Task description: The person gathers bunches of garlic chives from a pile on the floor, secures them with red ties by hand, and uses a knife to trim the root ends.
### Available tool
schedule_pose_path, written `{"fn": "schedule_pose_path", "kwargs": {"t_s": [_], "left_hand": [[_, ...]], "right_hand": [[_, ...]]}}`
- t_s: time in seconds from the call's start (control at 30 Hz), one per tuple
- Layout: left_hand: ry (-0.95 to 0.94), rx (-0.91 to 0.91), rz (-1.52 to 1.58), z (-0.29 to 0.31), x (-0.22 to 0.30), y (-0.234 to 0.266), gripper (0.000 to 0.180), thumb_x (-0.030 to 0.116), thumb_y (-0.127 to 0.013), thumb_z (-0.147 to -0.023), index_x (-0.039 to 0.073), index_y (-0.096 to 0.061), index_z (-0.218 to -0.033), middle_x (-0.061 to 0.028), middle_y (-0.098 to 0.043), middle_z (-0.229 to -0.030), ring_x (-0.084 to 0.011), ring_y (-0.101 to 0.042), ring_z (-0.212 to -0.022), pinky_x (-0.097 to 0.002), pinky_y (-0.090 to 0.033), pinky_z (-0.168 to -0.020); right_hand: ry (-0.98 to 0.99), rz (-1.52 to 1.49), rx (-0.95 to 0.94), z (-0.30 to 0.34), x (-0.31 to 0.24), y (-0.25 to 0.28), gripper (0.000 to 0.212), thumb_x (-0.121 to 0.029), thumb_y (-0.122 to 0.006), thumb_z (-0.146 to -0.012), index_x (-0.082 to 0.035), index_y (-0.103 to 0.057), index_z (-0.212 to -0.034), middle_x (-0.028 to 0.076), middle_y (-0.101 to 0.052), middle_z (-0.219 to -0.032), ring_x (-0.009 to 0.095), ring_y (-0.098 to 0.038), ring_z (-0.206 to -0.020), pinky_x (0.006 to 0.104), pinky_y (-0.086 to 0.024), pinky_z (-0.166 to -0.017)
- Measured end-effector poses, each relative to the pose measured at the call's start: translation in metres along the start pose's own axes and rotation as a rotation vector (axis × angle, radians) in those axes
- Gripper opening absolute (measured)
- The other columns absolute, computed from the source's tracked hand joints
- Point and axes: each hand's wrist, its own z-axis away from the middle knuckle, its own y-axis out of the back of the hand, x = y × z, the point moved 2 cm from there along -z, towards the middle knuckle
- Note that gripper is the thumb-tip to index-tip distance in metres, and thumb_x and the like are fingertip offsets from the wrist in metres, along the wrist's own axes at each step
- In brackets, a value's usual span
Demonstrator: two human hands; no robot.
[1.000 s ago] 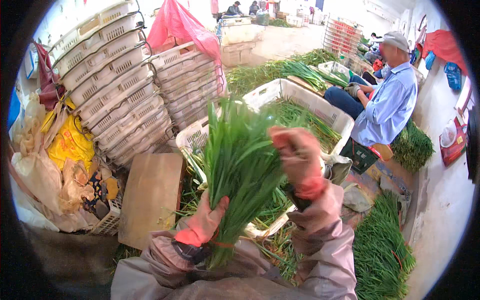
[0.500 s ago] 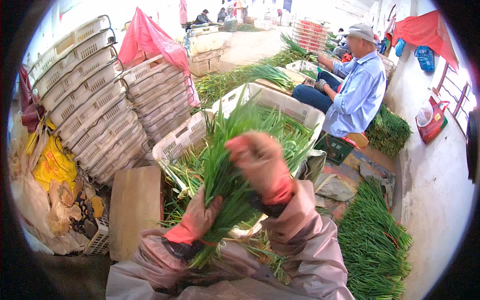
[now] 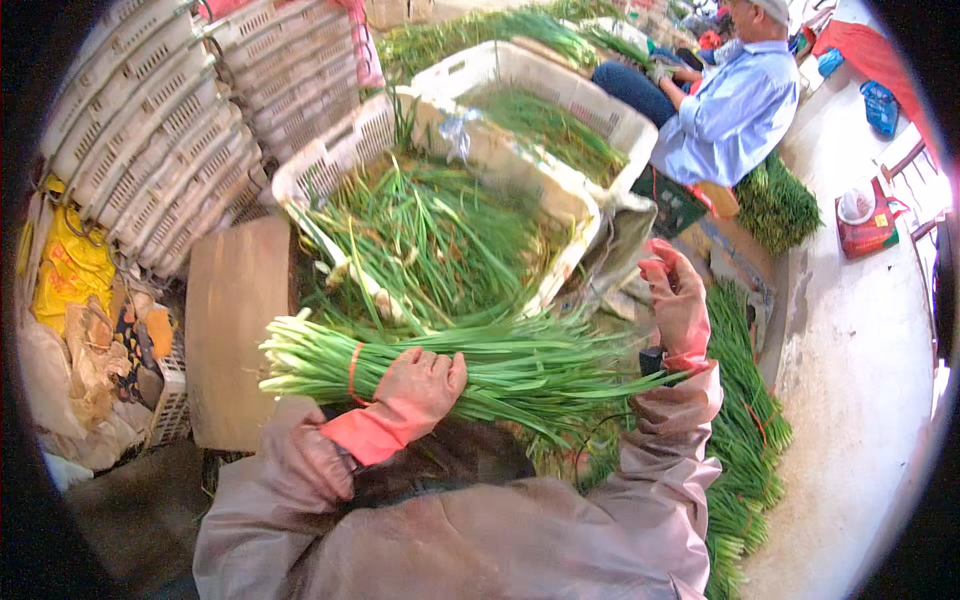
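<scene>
A bunch of long green garlic chives (image 3: 530,370) lies sideways across my front, pale stem ends to the left and leaf tips to the right. A thin red band (image 3: 355,370) circles it near the stems. My left hand (image 3: 420,385), with an orange-red cuff, is closed over the bunch just right of the band. My right hand (image 3: 677,300) is raised beyond the leaf tips with its fingers loosely bent and apart; I see nothing held in it. Some leaf tips reach across my right wrist. Ahead is a white plastic crate (image 3: 345,140) with loose chives inside.
A second white crate (image 3: 585,100) stands behind the first. Stacked white crates (image 3: 135,130) and a wooden board (image 3: 235,340) are on the left. Banded chives (image 3: 745,430) lie at my right, beside the wall (image 3: 850,340). A person in a blue shirt (image 3: 735,105) sits far right.
The bunch has turned from upright to lying sideways, still in my left hand. My right hand has left the leaves and moved right. My view has tilted down toward the crate.
</scene>
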Motion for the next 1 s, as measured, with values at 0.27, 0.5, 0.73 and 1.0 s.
{"fn": "schedule_pose_path", "kwargs": {"t_s": [0.27, 0.5, 0.73, 1.0], "left_hand": [[-0.084, -0.077, 0.171, 0.019, 0.028, -0.053, 0.055, 0.019, -0.043, -0.082, 0.006, -0.035, -0.135, -0.0137, -0.036, -0.139, -0.0327, -0.029, -0.131, -0.0486, -0.02, -0.108], [-0.056, -0.045, 0.37, 0.036, 0.014, -0.038, 0.061, 0.024, -0.056, -0.078, 0.01, -0.036, -0.134, -0.0144, -0.035, -0.14, -0.03, -0.032, -0.131, -0.0435, -0.021, -0.109], [0.278, 0.25, 0.957, 0.102, -0.023, -0.017, 0.036, 0.016, -0.06, -0.084, 0.003, -0.053, -0.116, -0.0119, -0.06, -0.108, -0.0252, -0.058, -0.099, -0.0335, -0.046, -0.088], [1.157, 0.562, 1.934, 0.134, -0.057, -0.074, 0.05, 0.026, -0.059, -0.088, 0.0, -0.042, -0.128, -0.0075, -0.054, -0.118, -0.0161, -0.055, -0.103, -0.0317, -0.045, -0.09]], "right_hand": [[0.063, 0.163, -0.293, 0.016, -0.019, -0.042, 0.032, -0.019, -0.068, -0.081, -0.006, -0.06, -0.108, 0.014, -0.065, -0.092, 0.024, -0.063, -0.082, 0.0322, -0.049, -0.074], [-0.004, -0.018, -1.261, 0.072, -0.092, -0.223, 0.07, -0.031, -0.075, -0.072, -0.003, -0.043, -0.127, 0.021, -0.06, -0.107, 0.029, -0.06, -0.096, 0.0366, -0.049, -0.078], [0.572, 0.573, -1.069, 0.141, -0.058, -0.293, 0.116, -0.049, -0.079, -0.057, 0.01, -0.017, -0.136, 0.025, -0.057, -0.088, 0.037, -0.061, -0.077, 0.0413, -0.049, -0.065], [0.578, 0.298, -0.999, 0.14, -0.052, -0.274, 0.115, -0.034, -0.081, -0.055, 0.008, -0.013, -0.138, 0.03, -0.054, -0.108, 0.04, -0.057, -0.094, 0.043, -0.047, -0.083]]}}
